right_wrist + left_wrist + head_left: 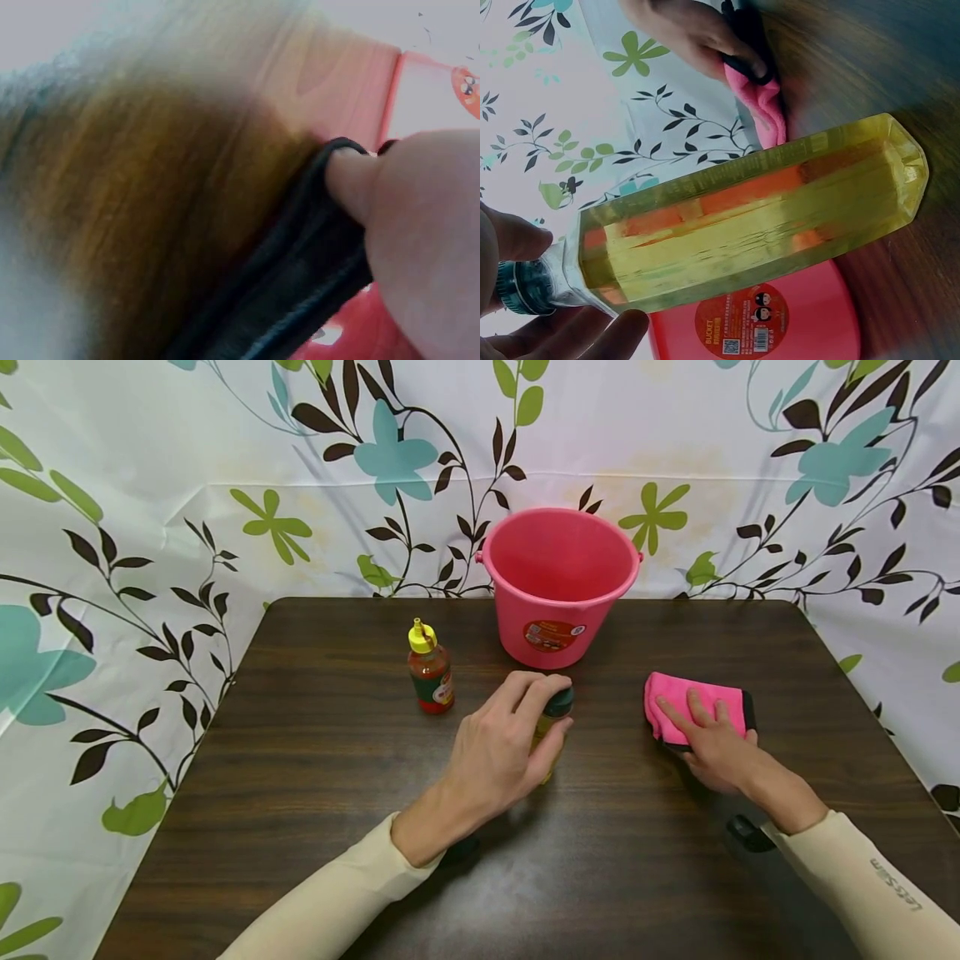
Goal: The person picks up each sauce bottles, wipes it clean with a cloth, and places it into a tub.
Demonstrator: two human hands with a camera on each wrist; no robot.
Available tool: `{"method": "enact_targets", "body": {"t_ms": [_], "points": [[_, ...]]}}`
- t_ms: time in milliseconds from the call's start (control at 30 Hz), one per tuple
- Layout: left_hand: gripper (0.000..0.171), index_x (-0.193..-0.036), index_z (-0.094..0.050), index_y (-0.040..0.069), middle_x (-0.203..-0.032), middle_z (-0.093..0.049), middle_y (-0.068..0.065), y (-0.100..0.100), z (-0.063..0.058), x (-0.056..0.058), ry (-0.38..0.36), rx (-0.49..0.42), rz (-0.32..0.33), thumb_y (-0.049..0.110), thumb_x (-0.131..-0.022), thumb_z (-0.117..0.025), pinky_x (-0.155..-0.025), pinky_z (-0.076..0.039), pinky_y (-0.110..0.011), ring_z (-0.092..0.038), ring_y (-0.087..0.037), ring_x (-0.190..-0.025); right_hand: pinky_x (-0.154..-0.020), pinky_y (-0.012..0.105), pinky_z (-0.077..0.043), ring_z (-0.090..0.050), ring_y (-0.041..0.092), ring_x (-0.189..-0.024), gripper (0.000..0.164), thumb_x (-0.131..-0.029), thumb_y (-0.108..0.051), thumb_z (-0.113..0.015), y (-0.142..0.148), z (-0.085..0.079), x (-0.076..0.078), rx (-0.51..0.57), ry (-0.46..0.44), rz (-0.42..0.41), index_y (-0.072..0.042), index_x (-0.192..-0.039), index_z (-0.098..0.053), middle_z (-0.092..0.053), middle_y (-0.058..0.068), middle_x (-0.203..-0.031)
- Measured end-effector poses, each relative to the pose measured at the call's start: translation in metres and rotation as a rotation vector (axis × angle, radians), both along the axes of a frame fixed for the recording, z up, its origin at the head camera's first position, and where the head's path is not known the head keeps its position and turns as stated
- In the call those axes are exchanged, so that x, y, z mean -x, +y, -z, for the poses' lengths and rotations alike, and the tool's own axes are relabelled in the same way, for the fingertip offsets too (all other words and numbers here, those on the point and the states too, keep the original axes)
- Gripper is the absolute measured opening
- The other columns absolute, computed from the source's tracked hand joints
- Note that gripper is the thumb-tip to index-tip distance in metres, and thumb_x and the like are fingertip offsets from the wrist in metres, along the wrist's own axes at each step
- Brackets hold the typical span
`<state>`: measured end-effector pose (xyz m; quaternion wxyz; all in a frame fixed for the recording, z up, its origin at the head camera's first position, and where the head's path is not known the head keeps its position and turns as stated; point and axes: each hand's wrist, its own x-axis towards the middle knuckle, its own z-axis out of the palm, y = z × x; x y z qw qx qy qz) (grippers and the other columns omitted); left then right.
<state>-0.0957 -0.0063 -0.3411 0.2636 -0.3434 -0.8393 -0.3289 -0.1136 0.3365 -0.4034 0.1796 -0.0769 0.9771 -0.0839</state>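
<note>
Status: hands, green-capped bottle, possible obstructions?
Left hand grips green-capped bottle near its cap. Right hand holds pink cloth. Possible obstruction: pink bucket, beyond the bottle.

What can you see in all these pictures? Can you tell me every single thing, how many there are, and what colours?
table: one, dark brown, under everything
flowered sheet: one or more, white with green, blue and dark brown, behind and beside the table
bucket: one, pink, at the back of the table
label: one, orange-red, on the bucket's front
squeeze bottle: one, red, green and yellow, standing left of the bucket
bottle of yellow liquid: one, yellow with a dark green cap, in the left grip
cloth: one, pink with black edging, in the right grip
wrist cameras: two, black, at the wrists
sleeves: two, cream, on the arms
left grip: one, bare, at the bottle's cap
right grip: one, bare, fingers over the cloth
</note>
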Motion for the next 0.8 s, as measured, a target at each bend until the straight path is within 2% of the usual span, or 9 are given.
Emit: {"method": "enact_targets", "body": {"t_ms": [100, 300, 367, 467, 500, 567, 633, 733, 800], "points": [[0.040, -0.133, -0.064, 0.010, -0.120, -0.066, -0.007, 0.000, 0.000, 0.000, 0.004, 0.000, 0.003, 0.020, -0.096, -0.076, -0.077, -0.066, -0.030, -0.071, -0.015, -0.095, -0.095, 0.099, -0.020, -0.016, 0.076, -0.147, 0.084, -0.100, -0.016, -0.063, 0.002, -0.002, 0.003, 0.041, 0.004, 0.004, -0.030, -0.170, -0.020, -0.013, 0.037, -0.171], [0.040, -0.132, -0.064, 0.010, -0.120, -0.066, -0.008, 0.000, -0.001, 0.001, 0.004, 0.001, 0.006, 0.020, -0.095, -0.077, -0.080, -0.066, -0.031, -0.071, -0.015, -0.096, -0.110, 0.089, -0.022, -0.017, 0.074, -0.149, 0.068, -0.108, -0.020, -0.054, 0.006, -0.017, 0.005, 0.249, -0.015, 0.013, -0.010, -0.169, -0.025, -0.020, 0.036, -0.170], [0.040, -0.133, -0.063, 0.010, -0.120, -0.065, -0.008, -0.001, -0.002, 0.001, -0.003, 0.003, 0.008, 0.020, -0.096, -0.076, -0.081, -0.066, -0.031, -0.071, -0.015, -0.096, -0.116, 0.081, -0.026, -0.029, 0.066, -0.151, 0.064, -0.111, -0.026, -0.050, 0.006, -0.022, 0.003, 0.316, -0.029, 0.060, -0.004, -0.167, -0.027, -0.030, 0.035, -0.168], [0.040, -0.133, -0.063, 0.011, -0.120, -0.065, -0.007, -0.001, -0.002, 0.001, -0.015, 0.005, 0.012, 0.020, -0.096, -0.076, -0.081, -0.066, -0.031, -0.071, -0.015, -0.097, -0.115, 0.077, -0.034, -0.039, 0.055, -0.149, 0.063, -0.115, -0.036, -0.041, 0.004, -0.026, 0.000, 0.461, -0.066, 0.173, 0.000, -0.165, -0.029, -0.038, 0.034, -0.164], [0.040, -0.133, -0.063, 0.011, -0.121, -0.065, -0.007, -0.001, -0.002, 0.001, -0.017, 0.005, 0.014, 0.020, -0.096, -0.076, -0.081, -0.066, -0.031, -0.071, -0.015, -0.096, -0.113, 0.075, -0.037, -0.041, 0.052, -0.147, 0.063, -0.115, -0.038, -0.037, 0.003, -0.027, -0.001, 0.524, -0.074, 0.210, 0.001, -0.165, -0.030, -0.039, 0.033, -0.164], [0.041, -0.133, -0.063, 0.011, -0.121, -0.065, -0.007, -0.001, -0.003, 0.001, -0.020, 0.003, 0.015, 0.020, -0.096, -0.076, -0.082, -0.066, -0.031, -0.071, -0.015, -0.096, -0.108, 0.061, -0.046, -0.046, 0.044, -0.138, 0.062, -0.115, -0.043, -0.033, -0.001, -0.028, -0.005, 0.692, -0.087, 0.297, 0.001, -0.160, -0.037, -0.046, 0.027, -0.155], [0.041, -0.133, -0.063, 0.011, -0.121, -0.065, -0.007, -0.001, -0.002, 0.001, -0.020, 0.002, 0.016, 0.020, -0.096, -0.076, -0.082, -0.066, -0.031, -0.071, -0.015, -0.097, -0.099, 0.045, -0.051, -0.050, 0.031, -0.124, 0.054, -0.115, -0.043, -0.035, -0.006, -0.029, -0.008, 0.930, -0.096, 0.364, -0.003, -0.150, -0.044, -0.053, 0.016, -0.140], [0.041, -0.133, -0.063, 0.010, -0.121, -0.065, -0.008, 0.000, -0.002, 0.000, -0.016, -0.002, 0.015, 0.019, -0.096, -0.076, -0.083, -0.066, -0.031, -0.071, -0.015, -0.097, -0.081, 0.029, -0.052, -0.052, 0.015, -0.101, 0.035, -0.115, -0.040, -0.040, -0.018, -0.030, -0.016, 1.311, -0.097, 0.403, -0.009, -0.126, -0.051, -0.054, 0.001, -0.113], [0.040, -0.133, -0.064, 0.010, -0.121, -0.065, -0.008, 0.000, -0.002, 0.000, -0.013, -0.004, 0.016, 0.019, -0.096, -0.076, -0.084, -0.065, -0.030, -0.071, -0.015, -0.098, -0.080, 0.027, -0.055, -0.058, 0.011, -0.095, 0.026, -0.115, -0.035, -0.042, -0.029, -0.031, -0.021, 1.511, -0.111, 0.383, -0.011, -0.118, -0.054, -0.059, -0.003, -0.107]]}}
